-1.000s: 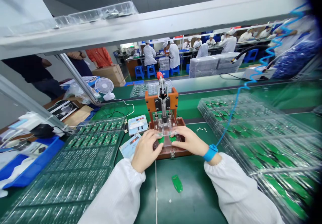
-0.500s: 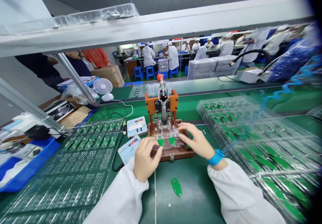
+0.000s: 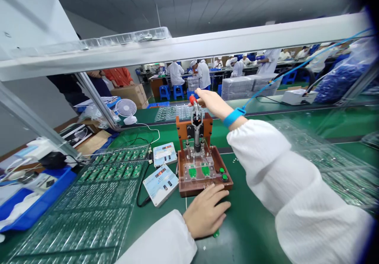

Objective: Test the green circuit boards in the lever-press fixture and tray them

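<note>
My right hand (image 3: 214,104), wearing a blue wrist strap (image 3: 233,116), is closed around the red knob (image 3: 193,100) of an upright toggle clamp (image 3: 197,127) on an orange-framed test fixture (image 3: 181,131). Two green circuit boards (image 3: 205,169) sit side by side in its clear plate, under the clamp. My left hand (image 3: 207,212) lies palm down before the fixture's brown base (image 3: 189,191), fingers spread. A green piece (image 3: 216,233) on the table is mostly hidden beneath that hand.
Two meter boxes with red digits (image 3: 161,183) stand left of the fixture. Clear trays with green boards (image 3: 112,169) lie at left, more trays (image 3: 334,169) at right behind my sleeve. A small white fan (image 3: 126,109) stands further back. A shelf beam (image 3: 207,44) crosses overhead.
My right hand has gone from the fixture's clear plate up to the red knob. My left hand has left the plate and come down over the loose green piece on the table.
</note>
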A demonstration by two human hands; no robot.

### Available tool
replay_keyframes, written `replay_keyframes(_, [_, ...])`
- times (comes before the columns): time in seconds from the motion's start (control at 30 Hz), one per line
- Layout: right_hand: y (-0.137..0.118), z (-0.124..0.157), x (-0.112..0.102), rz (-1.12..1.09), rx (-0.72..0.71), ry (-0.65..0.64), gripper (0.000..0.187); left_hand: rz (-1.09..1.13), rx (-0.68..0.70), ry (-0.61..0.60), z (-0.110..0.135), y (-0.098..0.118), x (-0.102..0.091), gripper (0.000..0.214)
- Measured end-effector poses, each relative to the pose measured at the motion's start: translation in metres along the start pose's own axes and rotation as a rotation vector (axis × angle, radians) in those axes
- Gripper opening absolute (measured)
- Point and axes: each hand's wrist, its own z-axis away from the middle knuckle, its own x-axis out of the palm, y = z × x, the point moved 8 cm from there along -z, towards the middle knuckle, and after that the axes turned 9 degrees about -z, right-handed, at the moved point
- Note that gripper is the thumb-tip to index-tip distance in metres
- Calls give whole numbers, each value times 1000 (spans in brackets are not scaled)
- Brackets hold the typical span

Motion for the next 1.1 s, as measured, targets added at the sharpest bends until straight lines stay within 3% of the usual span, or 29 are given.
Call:
replay_keyframes(0.1, [-19, -8, 14, -29, 28, -53, 40, -11, 0, 8, -1, 0, -1, 25])
replay_keyframes(0.17, [-41, 7, 15, -55, -79, -38, 32, -15, 1, 9, -2, 1, -1, 24])
replay_keyframes(0.27, [-81, 61, 12, -28, -391, 0, 29, -15, -4, -9, -1, 1, 0, 24])
replay_keyframes(0.37, [-96, 122, 12, 149, -581, 37, 33, -15, -8, -25, 0, 1, 2, 24])
replay_keyframes(0.43, [-94, 150, 14, 237, -641, 28, 36, -19, -4, -32, 0, 1, 3, 23])
replay_keyframes(0.53, [-84, 169, 16, 311, -677, 26, 36, -33, 2, -45, -1, 2, 5, 22])
replay_keyframes(0.67, [-74, 176, 17, 305, -695, 54, 34, -31, -3, -78, -2, 2, 7, 22])
replay_keyframes(0.9, [-32, 194, 22, 233, -750, 42, 59, -23, -15, -84, -4, 2, 8, 23])
replay_keyframes(1.1, [-2, 199, 29, 210, -770, 61, 68, -37, -9, -22, -9, 4, 1, 16])
